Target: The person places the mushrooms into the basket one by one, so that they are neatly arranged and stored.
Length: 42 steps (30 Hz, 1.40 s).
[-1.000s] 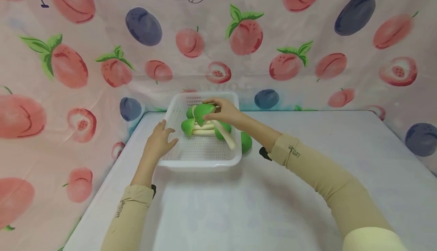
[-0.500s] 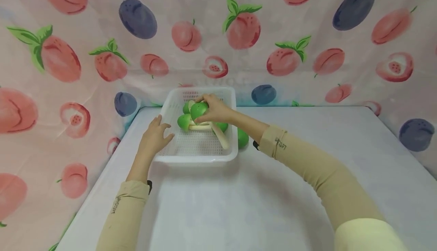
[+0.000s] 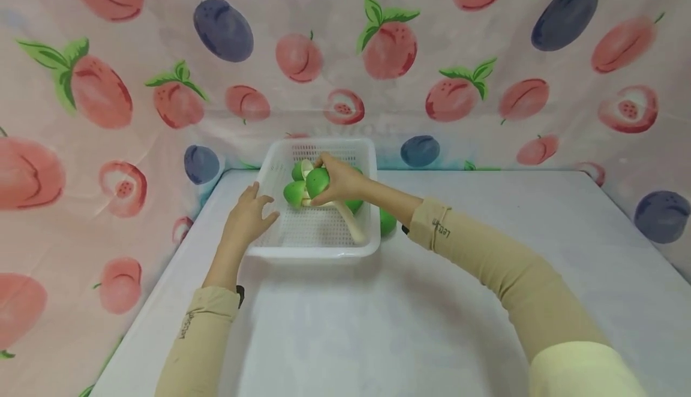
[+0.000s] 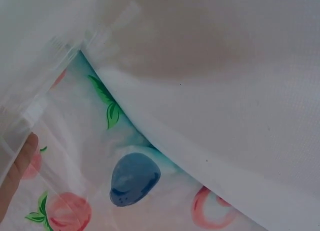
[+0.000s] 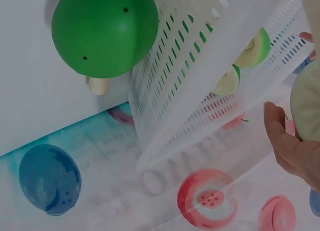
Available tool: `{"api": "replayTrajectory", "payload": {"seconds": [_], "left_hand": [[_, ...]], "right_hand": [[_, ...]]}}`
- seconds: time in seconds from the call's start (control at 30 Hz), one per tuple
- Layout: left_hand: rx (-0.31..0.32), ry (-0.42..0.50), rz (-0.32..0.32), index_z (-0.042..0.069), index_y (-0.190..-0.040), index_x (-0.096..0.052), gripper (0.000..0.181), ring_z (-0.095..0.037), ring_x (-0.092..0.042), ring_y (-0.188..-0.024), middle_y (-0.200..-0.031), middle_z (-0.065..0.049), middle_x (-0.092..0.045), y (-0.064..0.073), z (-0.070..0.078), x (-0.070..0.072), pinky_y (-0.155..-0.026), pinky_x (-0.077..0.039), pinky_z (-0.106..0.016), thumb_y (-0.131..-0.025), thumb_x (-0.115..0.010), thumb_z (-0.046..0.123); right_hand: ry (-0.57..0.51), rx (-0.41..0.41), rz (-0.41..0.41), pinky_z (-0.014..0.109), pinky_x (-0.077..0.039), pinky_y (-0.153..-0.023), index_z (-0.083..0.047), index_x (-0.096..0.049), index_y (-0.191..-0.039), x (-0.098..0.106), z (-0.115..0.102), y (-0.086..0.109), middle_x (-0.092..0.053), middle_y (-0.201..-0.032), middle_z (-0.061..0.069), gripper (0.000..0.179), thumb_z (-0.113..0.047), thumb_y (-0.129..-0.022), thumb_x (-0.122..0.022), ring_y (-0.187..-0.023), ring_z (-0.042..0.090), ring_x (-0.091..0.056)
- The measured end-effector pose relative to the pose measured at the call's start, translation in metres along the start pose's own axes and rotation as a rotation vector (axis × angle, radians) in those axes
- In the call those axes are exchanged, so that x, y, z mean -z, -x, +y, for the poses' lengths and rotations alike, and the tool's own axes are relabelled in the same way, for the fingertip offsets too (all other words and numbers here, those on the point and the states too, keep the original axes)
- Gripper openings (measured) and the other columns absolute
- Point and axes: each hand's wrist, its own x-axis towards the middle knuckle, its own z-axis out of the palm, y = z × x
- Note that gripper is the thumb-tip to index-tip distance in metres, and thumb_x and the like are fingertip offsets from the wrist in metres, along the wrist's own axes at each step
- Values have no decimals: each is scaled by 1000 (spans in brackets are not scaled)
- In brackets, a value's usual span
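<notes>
My right hand (image 3: 345,182) grips a toy mushroom (image 3: 317,182) by its green cap, inside the white plastic basket (image 3: 310,252). The mushroom's cream stem slants down toward the basket's front right corner. Beneath and beside it lie several more green-capped mushrooms (image 3: 295,194), partly hidden by the hand. In the right wrist view the held cap shows its pale underside (image 5: 306,101) at the right edge, with the fingers (image 5: 287,141) beside it. My left hand (image 3: 245,220) is at the basket's left rim with its fingers spread. A fingertip (image 4: 31,143) shows against the basket wall in the left wrist view.
Another green mushroom (image 5: 106,33) lies on the table just outside the basket's right wall. The white-covered table (image 3: 459,301) extends to the front and right. A fruit-printed cloth (image 3: 335,37) hangs behind and along the left side.
My right hand has lowered the held mushroom a little toward the mushrooms in the basket. My left hand stays at the left rim. The head view has shifted slightly.
</notes>
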Motion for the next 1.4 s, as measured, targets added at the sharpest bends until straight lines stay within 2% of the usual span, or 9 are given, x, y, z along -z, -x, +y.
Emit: {"api": "replayTrajectory", "payload": {"seconds": [0.13, 0.3, 0.4, 0.53, 0.6, 0.8, 1.1, 1.27, 1.4], "left_hand": [[6, -6, -7, -1, -121, -59, 41, -45, -20, -141, -150, -31, -22, 0, 1, 0, -105, -33, -62, -89, -61, 24], [7, -5, -1, -2, -121, -59, 41, -45, -20, -141, -150, -30, -23, 1, 2, 0, -105, -33, -61, -89, -61, 23], [14, -1, -5, -1, -122, -59, 40, -44, -20, -141, -151, -30, -23, 1, 3, 1, -105, -33, -61, -89, -61, 22], [22, 2, -10, -1, -122, -59, 40, -44, -19, -141, -151, -29, -23, 0, 3, 2, -105, -33, -61, -89, -60, 21], [22, 1, -12, -1, -122, -59, 40, -43, -19, -142, -151, -29, -23, 0, 3, 2, -105, -33, -61, -89, -60, 22], [19, 3, 0, -1, -122, -59, 39, -43, -20, -141, -151, -28, -23, 1, 3, 1, -105, -34, -60, -89, -60, 21], [21, 8, -5, -1, -123, -59, 40, -43, -20, -142, -151, -28, -24, 1, 3, 0, -104, -36, -60, -90, -60, 21], [24, -5, 6, -5, -133, -48, 49, -43, -22, -140, -151, -29, -24, 2, 4, 1, -107, -33, -58, -92, -58, 20], [27, -46, 41, -9, -137, -40, 53, -46, -31, -136, -148, -31, -28, 4, 4, 3, -104, -37, -57, -93, -55, 16]], "right_hand": [[-1, 24, 10, 24, -48, -73, -4, -40, -122, -2, -1, -1, -55, -113, 12, 69, -31, -73, -81, -93, 20, -55], [-10, 44, 7, 23, -48, -72, -5, -40, -123, -4, -6, -3, -56, -113, 10, 65, -38, -79, -75, -91, 18, -55], [-25, 62, 0, 25, -50, -76, -4, -39, -124, -4, -9, -3, -55, -117, 12, 61, -36, -83, -71, -95, 19, -55], [-20, 75, -22, 32, -49, -91, -2, -38, -127, -5, -10, -5, -52, -126, 15, 52, -33, -90, -59, -111, 23, -54], [-4, 94, -43, 34, -48, -93, 0, -39, -126, -4, -9, -8, -51, -127, 16, 49, -31, -92, -55, -112, 24, -53], [89, 142, -92, 28, -46, -85, 2, -39, -127, -5, -13, -14, -50, -124, 16, 51, -29, -90, -57, -102, 20, -49], [240, 141, -138, 29, -49, -86, 0, -41, -130, -9, -16, -22, -49, -128, 17, 61, -31, -85, -68, -104, 22, -53], [330, 141, -169, 26, -50, -82, -3, -42, -127, -11, -13, -28, -58, -119, 13, 58, -29, -83, -70, -98, 20, -56], [430, 169, -221, 29, -50, -85, -3, -45, -124, -18, -15, -34, -60, -117, 12, 57, -30, -82, -73, -100, 21, -58]]}}
